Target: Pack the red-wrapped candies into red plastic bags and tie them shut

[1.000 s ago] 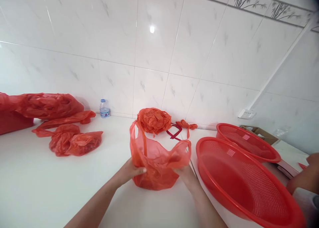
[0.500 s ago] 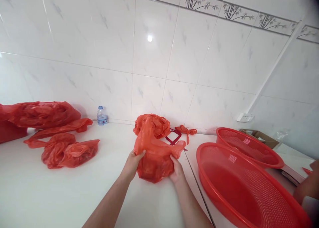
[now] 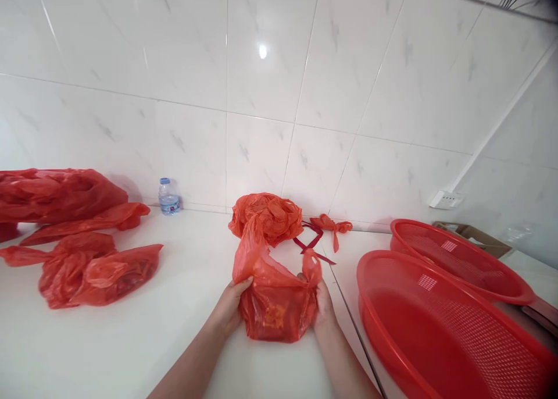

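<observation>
A thin red plastic bag (image 3: 279,314) with a box-like shape inside hangs between my hands over the white table. My left hand (image 3: 232,306) grips its upper left side, thumb on the outside. On the right edge, my right hand (image 3: 321,303) is closed round the bag near a loop-like handle, its fingers partly hidden by the plastic. An orange patch shows through the front of the bag; what the contents are cannot be made out. Just behind lies a crumpled heap of red plastic bags (image 3: 272,217) against the wall.
Two large red plastic baskets (image 3: 370,306) stand on the right. Several filled red bags (image 3: 96,271) lie on the left. A small water bottle (image 3: 168,198) stands by the wall. Dark red ribbon (image 3: 310,236) and a knotted red bag (image 3: 332,224) lie behind. A cardboard box (image 3: 475,239) is at the far right.
The bag has come lower and nearer, and its boxy bottom now shows more squarely. My right hand has shifted up to the gathered handle. The view has tilted down.
</observation>
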Demonstrator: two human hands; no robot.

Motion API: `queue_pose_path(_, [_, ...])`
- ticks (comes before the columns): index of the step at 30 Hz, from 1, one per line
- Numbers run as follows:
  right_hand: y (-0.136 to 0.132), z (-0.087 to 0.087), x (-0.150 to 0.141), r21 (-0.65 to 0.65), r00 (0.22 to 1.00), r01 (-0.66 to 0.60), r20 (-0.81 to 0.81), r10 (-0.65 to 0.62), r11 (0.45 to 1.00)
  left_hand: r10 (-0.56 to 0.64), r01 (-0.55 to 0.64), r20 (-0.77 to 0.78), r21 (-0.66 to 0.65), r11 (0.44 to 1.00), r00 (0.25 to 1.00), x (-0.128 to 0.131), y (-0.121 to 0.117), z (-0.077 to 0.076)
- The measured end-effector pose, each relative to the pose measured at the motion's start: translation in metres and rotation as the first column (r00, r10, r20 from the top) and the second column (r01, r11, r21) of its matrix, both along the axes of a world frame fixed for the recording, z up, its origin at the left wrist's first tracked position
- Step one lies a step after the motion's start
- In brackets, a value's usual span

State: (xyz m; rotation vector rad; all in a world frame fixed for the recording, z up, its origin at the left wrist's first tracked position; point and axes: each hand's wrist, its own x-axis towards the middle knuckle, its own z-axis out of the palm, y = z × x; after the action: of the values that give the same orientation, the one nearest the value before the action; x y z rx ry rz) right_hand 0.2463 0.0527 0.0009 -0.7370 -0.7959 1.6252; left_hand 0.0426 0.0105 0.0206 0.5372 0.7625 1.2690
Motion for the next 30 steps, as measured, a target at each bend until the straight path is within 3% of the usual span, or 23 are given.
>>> queue_pose_path(4, [-0.007,0.006,-0.001,-0.022,0.999,-0.032,-0.018,0.032,0.999,-0.086,0.086,0.002,0.057,0.995,0.996,-0.001,-0.004,0.003])
queue_pose_path(7, [-0.011,0.013,-0.003,0.029,0.989,-0.147,0.018,0.147,0.989,-0.163,0.164,-0.015,0.122,0.979,0.987,-0.002,-0.007,0.004])
queue_pose_path(10, [-0.011,0.014,-0.007,0.006,0.974,-0.219,0.065,0.218,0.976,-0.232,0.238,-0.063,0.106,0.966,0.971,-0.002,-0.008,0.004])
queue_pose_path(14, [-0.007,0.007,-0.007,-0.082,0.987,-0.153,-0.051,0.149,0.985,-0.19,0.192,-0.057,0.029,0.981,0.98,-0.002,-0.006,0.002])
queue_pose_path(18, [-0.009,0.007,-0.005,-0.138,0.961,-0.157,-0.25,0.119,0.978,-0.074,0.075,0.014,-0.073,0.994,0.997,-0.002,-0.003,-0.001])
queue_pose_path(21, [-0.011,0.011,-0.008,-0.141,0.931,-0.211,-0.332,0.154,0.967,-0.046,0.051,0.071,-0.066,0.997,0.996,-0.002,-0.002,-0.002])
queue_pose_path(24, [-0.012,0.01,-0.012,-0.135,0.915,-0.31,-0.311,0.257,0.941,-0.112,0.116,0.134,-0.024,0.993,0.985,0.001,-0.003,-0.001])
queue_pose_path(27, [-0.012,0.007,-0.016,-0.146,0.924,-0.319,-0.267,0.273,0.936,-0.086,0.097,0.137,-0.078,0.992,0.987,0.004,-0.003,-0.002])
queue_pose_path(30, [-0.015,0.005,-0.02,-0.124,0.91,-0.31,-0.327,0.257,0.942,-0.07,0.083,0.133,-0.1,0.991,0.989,0.009,-0.002,-0.006])
